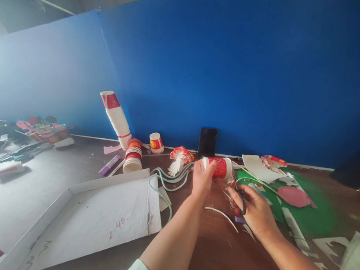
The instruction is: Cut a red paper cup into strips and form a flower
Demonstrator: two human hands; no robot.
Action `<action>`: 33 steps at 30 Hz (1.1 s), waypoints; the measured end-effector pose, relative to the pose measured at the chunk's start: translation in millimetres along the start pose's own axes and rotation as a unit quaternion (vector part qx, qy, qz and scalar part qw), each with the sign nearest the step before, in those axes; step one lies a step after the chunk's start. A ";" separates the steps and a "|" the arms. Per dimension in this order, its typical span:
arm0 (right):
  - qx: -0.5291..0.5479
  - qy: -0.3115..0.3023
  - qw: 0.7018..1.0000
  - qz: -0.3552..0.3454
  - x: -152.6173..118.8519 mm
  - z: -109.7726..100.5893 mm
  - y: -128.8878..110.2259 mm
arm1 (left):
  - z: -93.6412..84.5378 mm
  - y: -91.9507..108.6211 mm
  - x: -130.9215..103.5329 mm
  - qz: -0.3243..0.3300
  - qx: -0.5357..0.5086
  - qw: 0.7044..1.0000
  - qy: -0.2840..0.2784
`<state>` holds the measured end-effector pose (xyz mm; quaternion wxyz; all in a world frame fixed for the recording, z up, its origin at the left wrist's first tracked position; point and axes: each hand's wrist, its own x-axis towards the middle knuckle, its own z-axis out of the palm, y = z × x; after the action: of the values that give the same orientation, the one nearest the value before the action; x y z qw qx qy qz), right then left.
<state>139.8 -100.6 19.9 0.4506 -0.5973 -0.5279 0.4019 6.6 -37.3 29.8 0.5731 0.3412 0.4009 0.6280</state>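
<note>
The left hand (202,178) has a closed grip round a red paper cup (219,167), held on its side just above the counter (221,253); the right hand (253,210) clasps scissors (238,188) (blades at the rim) — a slip could nick fingers.

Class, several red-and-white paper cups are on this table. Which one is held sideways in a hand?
The red-and-white paper cup in the left hand, lying horizontally beside the scissors; the others stand or lean untouched.
</note>
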 end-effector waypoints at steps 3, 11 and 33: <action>-0.008 0.004 1.000 -0.005 0.7 -0.9 2.7 | 1.6 1.2 -0.2 -0.008 -0.015 1.000 -0.004; -0.074 0.013 0.997 -0.036 4.2 0.4 13.2 | 0.8 5.9 3.8 -0.023 -0.020 1.000 0.008; -0.063 0.022 0.997 -0.047 1.5 1.4 11.0 | -4.5 9.1 3.5 -0.029 0.022 0.999 -0.016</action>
<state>141.7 -99.4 9.0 0.4417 -0.6078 -0.5696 0.3332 -1.8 -34.6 35.9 0.5900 0.3515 0.4152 0.5966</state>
